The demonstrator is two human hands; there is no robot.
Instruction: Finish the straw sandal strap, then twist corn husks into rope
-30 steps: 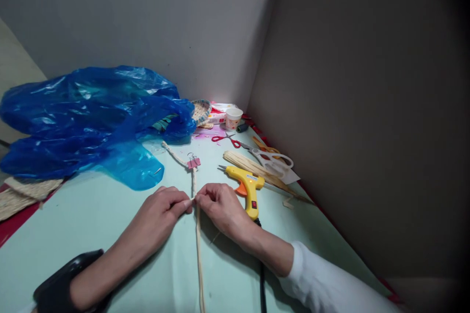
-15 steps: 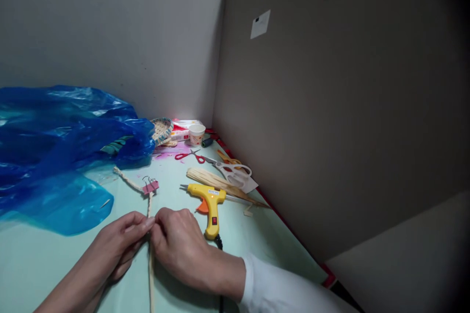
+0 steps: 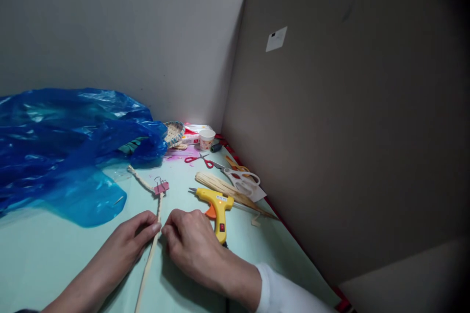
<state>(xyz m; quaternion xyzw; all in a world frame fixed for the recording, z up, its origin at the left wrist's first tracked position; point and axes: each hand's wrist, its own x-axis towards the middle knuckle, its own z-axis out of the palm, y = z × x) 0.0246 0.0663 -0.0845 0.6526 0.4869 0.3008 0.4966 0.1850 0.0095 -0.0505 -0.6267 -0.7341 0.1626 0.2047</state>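
A cream-coloured braided cord [image 3: 159,208], seemingly of straw or raffia, is held by a pink binder clip [image 3: 161,188] on the table. My left hand [image 3: 134,237] pinches the cord below the clip between thumb and fingers. From that pinch a flat pale strand [image 3: 146,271] runs down toward the near edge. Just right of the cord is my right hand [image 3: 198,244], its fingers closed and a small gap away; whatever they hold is hidden. The yellow glue gun [image 3: 219,210] lies beside it, its handle partly behind the right hand.
A blue plastic bag [image 3: 73,132] spreads over the left. Beyond the glue gun lie a straw bundle [image 3: 216,185], white-handled scissors [image 3: 242,180] and red scissors [image 3: 200,159]. A paper cup [image 3: 206,140] and a woven basket [image 3: 174,133] stand near the back wall.
The view has shifted, so everything appears further right. My right hand has drawn slightly away from the left hand and the cord. The hanging strand now slants to the lower left.
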